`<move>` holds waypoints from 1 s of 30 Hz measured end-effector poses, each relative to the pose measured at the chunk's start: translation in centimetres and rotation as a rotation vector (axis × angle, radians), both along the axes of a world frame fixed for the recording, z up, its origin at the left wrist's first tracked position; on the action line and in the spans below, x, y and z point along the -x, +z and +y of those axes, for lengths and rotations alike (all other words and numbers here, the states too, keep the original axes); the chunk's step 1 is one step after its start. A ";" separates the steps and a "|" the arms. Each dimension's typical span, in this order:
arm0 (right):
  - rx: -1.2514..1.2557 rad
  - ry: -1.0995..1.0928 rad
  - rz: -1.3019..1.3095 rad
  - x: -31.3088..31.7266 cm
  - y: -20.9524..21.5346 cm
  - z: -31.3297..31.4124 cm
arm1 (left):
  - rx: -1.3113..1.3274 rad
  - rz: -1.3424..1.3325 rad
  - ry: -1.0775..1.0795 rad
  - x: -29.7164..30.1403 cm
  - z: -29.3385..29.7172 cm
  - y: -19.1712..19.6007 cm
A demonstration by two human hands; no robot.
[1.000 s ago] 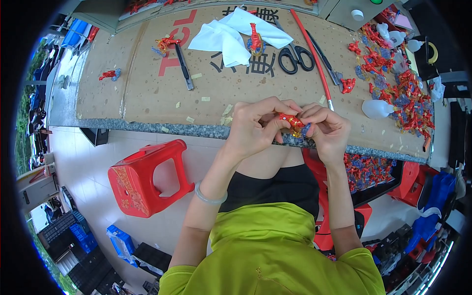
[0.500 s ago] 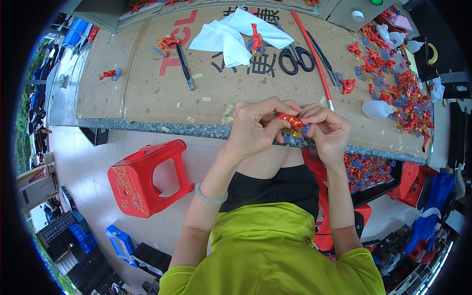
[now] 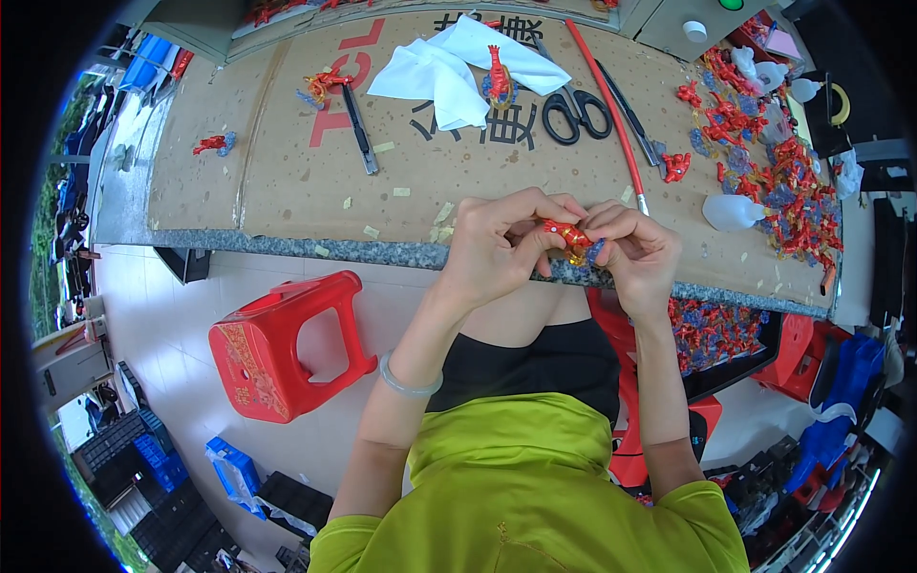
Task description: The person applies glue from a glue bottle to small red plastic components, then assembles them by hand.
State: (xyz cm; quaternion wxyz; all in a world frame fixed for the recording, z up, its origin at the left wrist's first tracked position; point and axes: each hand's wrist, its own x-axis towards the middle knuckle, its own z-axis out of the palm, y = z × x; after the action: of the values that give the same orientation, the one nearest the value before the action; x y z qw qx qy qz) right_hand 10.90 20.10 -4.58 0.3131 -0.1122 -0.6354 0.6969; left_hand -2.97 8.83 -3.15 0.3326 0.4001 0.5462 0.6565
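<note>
A small red figurine (image 3: 567, 234) with yellow and clear blue parts is held in front of me, over the table's front edge. My left hand (image 3: 499, 237) pinches its red end between thumb and fingers. At its blue end, the fingertips of my right hand (image 3: 638, 250) are closed on it. Fingers hide part of the piece. Just beyond my right hand lies a thin red-handled brush (image 3: 616, 119). Black-handled scissors (image 3: 577, 116) and a white cloth (image 3: 435, 81) are farther back, with another red figurine (image 3: 497, 76) standing by the cloth.
Cardboard (image 3: 296, 191) covers the table. A box cutter (image 3: 359, 129) and a lone figurine (image 3: 212, 144) lie at left. To the right are a white squeeze bottle (image 3: 732, 212) and a heap of figurines (image 3: 793, 196). Below, a black tray (image 3: 731, 372) holds more; a red stool (image 3: 253, 368) stands left.
</note>
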 end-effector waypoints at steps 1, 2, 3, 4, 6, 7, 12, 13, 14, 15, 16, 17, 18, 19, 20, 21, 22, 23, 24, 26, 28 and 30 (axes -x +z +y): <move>-0.003 0.001 -0.002 0.0 0.0 0.0 | -0.007 -0.001 0.006 0.0 0.0 -0.1; -0.003 0.001 -0.002 0.0 0.0 0.0 | -0.014 -0.003 0.012 -0.1 0.0 -0.1; -0.002 0.000 -0.003 0.0 0.1 0.0 | -0.014 -0.002 0.011 0.0 0.0 -0.1; 0.000 0.000 -0.005 0.0 0.1 0.0 | -0.013 -0.002 0.008 0.0 0.0 -0.2; 0.001 0.000 -0.003 0.0 0.1 0.0 | -0.012 -0.002 0.005 0.0 0.0 -0.1; 0.003 0.001 -0.001 0.0 0.1 0.0 | -0.006 0.001 0.002 0.0 0.0 0.0; 0.008 0.003 0.001 0.1 0.3 -0.1 | -0.011 0.008 0.005 0.0 0.0 0.1; 0.010 0.008 0.007 0.1 0.3 -0.1 | -0.010 0.000 0.006 0.0 0.0 0.1; 0.010 0.008 0.007 0.1 0.3 0.0 | -0.009 -0.008 0.008 -0.1 0.0 0.0; 0.011 0.010 0.008 0.1 0.3 0.0 | -0.009 -0.008 0.007 -0.1 0.0 0.1; 0.012 0.011 0.009 0.1 0.3 0.0 | -0.007 -0.007 0.006 -0.1 0.0 0.1; 0.013 0.011 0.008 0.1 0.3 0.0 | -0.005 -0.006 0.004 -0.1 0.0 0.1; 0.017 0.010 0.006 0.1 0.3 -0.1 | -0.004 -0.006 0.004 -0.1 0.0 0.1; 0.020 0.007 0.003 0.1 0.4 -0.1 | -0.005 0.000 0.000 0.0 0.0 0.1; 0.020 0.007 0.003 0.1 0.3 -0.1 | -0.007 0.005 -0.005 0.0 0.0 0.1; 0.018 0.009 0.009 0.1 0.3 -0.1 | -0.007 0.004 -0.006 0.0 0.0 0.1; 0.018 0.013 0.015 0.2 0.3 -0.1 | -0.012 0.005 -0.002 0.0 0.0 -0.1; 0.018 0.014 0.015 0.2 0.3 -0.1 | -0.018 0.006 0.002 0.0 0.0 -0.2; 0.020 0.013 0.015 0.2 0.3 -0.1 | -0.018 0.006 0.003 0.0 -0.1 -0.3; 0.020 0.011 0.015 0.2 0.3 -0.1 | -0.013 -0.006 -0.002 0.0 -0.1 -0.3; 0.019 0.015 0.016 0.1 0.3 0.0 | -0.007 0.003 -0.004 0.0 -0.1 -0.3; 0.022 0.013 0.011 0.1 0.3 -0.1 | 0.000 0.013 -0.007 0.1 -0.1 -0.2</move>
State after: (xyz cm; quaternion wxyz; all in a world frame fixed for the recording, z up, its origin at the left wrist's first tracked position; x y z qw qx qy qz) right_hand 10.76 20.03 -4.28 0.3108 -0.1076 -0.6266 0.7065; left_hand -3.03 8.70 -3.38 0.3315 0.4061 0.5470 0.6527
